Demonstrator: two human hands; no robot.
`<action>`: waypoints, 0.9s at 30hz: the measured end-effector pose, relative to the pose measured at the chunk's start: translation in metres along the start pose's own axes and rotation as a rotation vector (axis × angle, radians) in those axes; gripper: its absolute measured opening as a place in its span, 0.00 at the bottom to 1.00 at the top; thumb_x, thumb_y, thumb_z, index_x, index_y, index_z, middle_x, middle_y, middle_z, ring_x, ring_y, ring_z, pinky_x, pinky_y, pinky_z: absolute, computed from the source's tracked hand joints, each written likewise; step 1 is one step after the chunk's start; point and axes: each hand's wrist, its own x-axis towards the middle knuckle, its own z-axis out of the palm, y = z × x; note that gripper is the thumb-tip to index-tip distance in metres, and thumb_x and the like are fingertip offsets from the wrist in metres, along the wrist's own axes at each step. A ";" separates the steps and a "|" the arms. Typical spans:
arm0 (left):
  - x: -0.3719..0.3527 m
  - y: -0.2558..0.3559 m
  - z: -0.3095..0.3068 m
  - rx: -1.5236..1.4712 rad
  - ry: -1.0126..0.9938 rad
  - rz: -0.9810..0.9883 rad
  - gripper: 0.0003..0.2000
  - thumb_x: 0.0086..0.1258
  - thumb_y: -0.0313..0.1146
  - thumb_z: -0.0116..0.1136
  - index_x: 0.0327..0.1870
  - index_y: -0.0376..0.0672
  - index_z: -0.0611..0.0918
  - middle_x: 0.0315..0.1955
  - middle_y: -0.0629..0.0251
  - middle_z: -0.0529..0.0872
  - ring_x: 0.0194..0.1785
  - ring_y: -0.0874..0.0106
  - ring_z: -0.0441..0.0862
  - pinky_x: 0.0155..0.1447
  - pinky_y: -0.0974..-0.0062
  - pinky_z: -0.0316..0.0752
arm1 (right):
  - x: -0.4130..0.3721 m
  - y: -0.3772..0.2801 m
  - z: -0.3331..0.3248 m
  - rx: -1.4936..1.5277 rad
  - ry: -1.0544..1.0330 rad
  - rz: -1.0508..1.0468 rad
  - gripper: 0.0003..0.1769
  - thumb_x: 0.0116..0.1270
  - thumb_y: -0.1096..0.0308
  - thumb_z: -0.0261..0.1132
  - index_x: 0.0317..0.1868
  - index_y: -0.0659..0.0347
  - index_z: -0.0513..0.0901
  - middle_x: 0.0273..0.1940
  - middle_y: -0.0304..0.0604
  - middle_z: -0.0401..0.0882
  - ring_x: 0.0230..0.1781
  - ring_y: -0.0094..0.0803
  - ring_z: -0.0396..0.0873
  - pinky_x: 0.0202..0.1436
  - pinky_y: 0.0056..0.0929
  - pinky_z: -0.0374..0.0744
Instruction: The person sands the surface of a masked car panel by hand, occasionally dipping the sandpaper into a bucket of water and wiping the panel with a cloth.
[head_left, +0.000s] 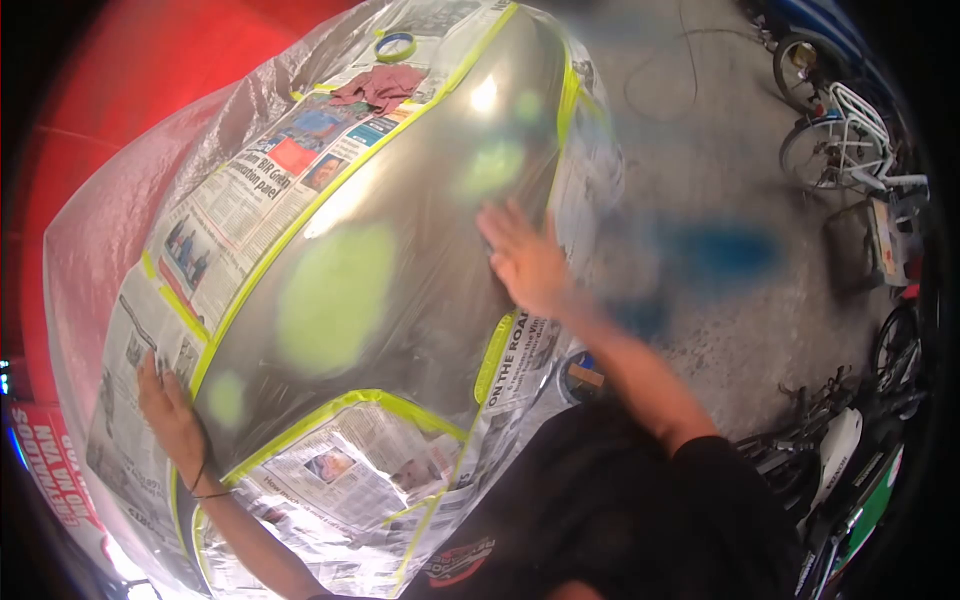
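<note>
Four pale green patches (336, 297) show on one grey, curved panel (420, 215), which lies between two bare hands. The left hand (172, 412) has a wide grip, fingers spread on newspaper by the panel's edge; the right hand (527, 262), blurred, is also wide and holds nothing visible, at the panel's far side, though whether it touches cannot be told. Yellow-green tape (285, 240) borders the panel. Above it, on the newspaper (245, 190), are one reddish cloth (378, 90) and one tape roll (397, 46).

Clear plastic sheeting (95, 220) covers the surroundings, with a red surface (170, 70) behind. To the right stretches a grey floor (740, 330), with several bicycles (835, 150) along its side, too crowded to count. A black T-shirt (610, 500) bears a red emblem, its lettering unclear. Newsprint reads "ON THE ROAD", "carbon panel" and "How much"; a red banner (55, 470) at lower left reads "SOLUTIONS".
</note>
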 end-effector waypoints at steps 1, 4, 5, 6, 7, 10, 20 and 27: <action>-0.001 0.001 0.001 0.011 -0.004 0.007 0.25 0.92 0.43 0.48 0.80 0.39 0.77 0.79 0.45 0.77 0.86 0.47 0.67 0.88 0.53 0.58 | 0.022 0.022 0.003 0.039 0.091 0.053 0.36 0.88 0.55 0.49 0.92 0.49 0.57 0.94 0.40 0.50 0.94 0.52 0.45 0.89 0.80 0.46; -0.007 -0.008 0.002 0.016 -0.008 0.013 0.25 0.92 0.43 0.49 0.80 0.39 0.78 0.79 0.45 0.77 0.86 0.47 0.67 0.88 0.54 0.58 | 0.090 0.078 -0.009 0.202 0.192 0.188 0.35 0.91 0.52 0.42 0.93 0.46 0.54 0.94 0.41 0.47 0.95 0.52 0.42 0.88 0.81 0.46; -0.007 -0.011 0.004 0.014 -0.018 0.013 0.25 0.91 0.44 0.50 0.80 0.39 0.78 0.80 0.45 0.77 0.86 0.47 0.66 0.89 0.54 0.57 | 0.093 0.075 -0.009 0.189 0.203 0.182 0.35 0.91 0.52 0.42 0.93 0.46 0.54 0.94 0.41 0.47 0.95 0.52 0.42 0.88 0.81 0.46; -0.007 -0.014 0.004 0.000 -0.018 0.012 0.25 0.91 0.44 0.50 0.80 0.39 0.78 0.80 0.45 0.77 0.86 0.47 0.66 0.89 0.54 0.57 | 0.090 0.066 -0.006 0.144 0.205 0.211 0.35 0.90 0.54 0.45 0.92 0.51 0.56 0.94 0.43 0.49 0.94 0.54 0.47 0.88 0.80 0.50; -0.006 -0.015 0.002 -0.047 -0.063 -0.008 0.25 0.92 0.43 0.50 0.80 0.39 0.78 0.80 0.46 0.77 0.87 0.47 0.66 0.89 0.54 0.57 | 0.084 0.059 -0.003 0.097 0.206 0.239 0.35 0.88 0.57 0.48 0.91 0.55 0.59 0.93 0.46 0.52 0.92 0.56 0.51 0.87 0.79 0.54; -0.005 -0.010 0.000 -0.042 -0.083 -0.016 0.24 0.92 0.42 0.49 0.80 0.39 0.78 0.80 0.47 0.77 0.87 0.48 0.66 0.89 0.54 0.56 | 0.009 -0.008 0.009 0.105 0.132 0.175 0.37 0.88 0.55 0.48 0.92 0.52 0.56 0.94 0.41 0.46 0.94 0.53 0.46 0.88 0.81 0.50; -0.015 0.094 0.002 -0.153 0.222 -0.032 0.27 0.94 0.46 0.41 0.78 0.34 0.80 0.79 0.52 0.79 0.89 0.52 0.64 0.91 0.54 0.53 | 0.200 0.212 -0.043 0.115 0.185 0.216 0.35 0.90 0.55 0.47 0.92 0.48 0.56 0.94 0.37 0.48 0.94 0.51 0.47 0.88 0.80 0.49; 0.049 0.386 0.105 -0.542 0.024 0.029 0.26 0.91 0.48 0.46 0.71 0.36 0.85 0.74 0.49 0.84 0.88 0.44 0.64 0.89 0.41 0.55 | 0.173 0.208 -0.070 0.065 0.112 0.060 0.35 0.89 0.56 0.47 0.91 0.52 0.59 0.94 0.38 0.49 0.94 0.49 0.48 0.87 0.84 0.50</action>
